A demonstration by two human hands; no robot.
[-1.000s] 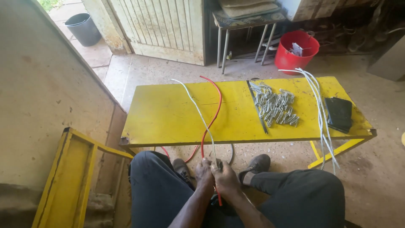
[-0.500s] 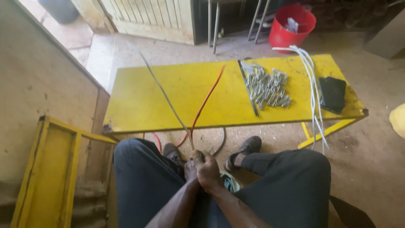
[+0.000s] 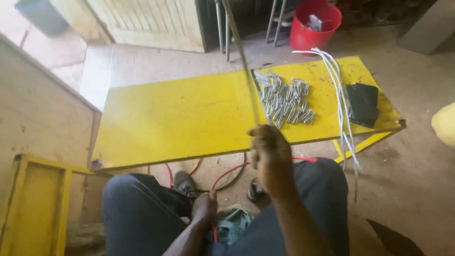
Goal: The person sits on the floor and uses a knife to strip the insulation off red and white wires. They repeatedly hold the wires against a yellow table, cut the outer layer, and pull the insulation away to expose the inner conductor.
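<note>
Wood, painted yellow, makes the frame (image 3: 28, 204) leaning at the far left, and beside it the low yellow table (image 3: 180, 118) stretches across the floor. Between the person's knees the left hand (image 3: 204, 207) is held low, fingers closed around the red cable (image 3: 226, 174), which loops on the floor under the table edge. To the right of it, the right hand (image 3: 269, 154) is lifted in front of the table, the fist closed on a thin grey wire (image 3: 242, 57) that runs up and away, tilted a little to the left, over the table top. I think this long free end could whip or bend if the fist turns quickly, and it may sweep into the pile of metal clips (image 3: 284, 99) lying just behind it. Further right lie several white wires (image 3: 339, 95) hanging over the table edge, then a dark flat pouch (image 3: 362, 104), with a red bucket (image 3: 315, 21) behind.
</note>
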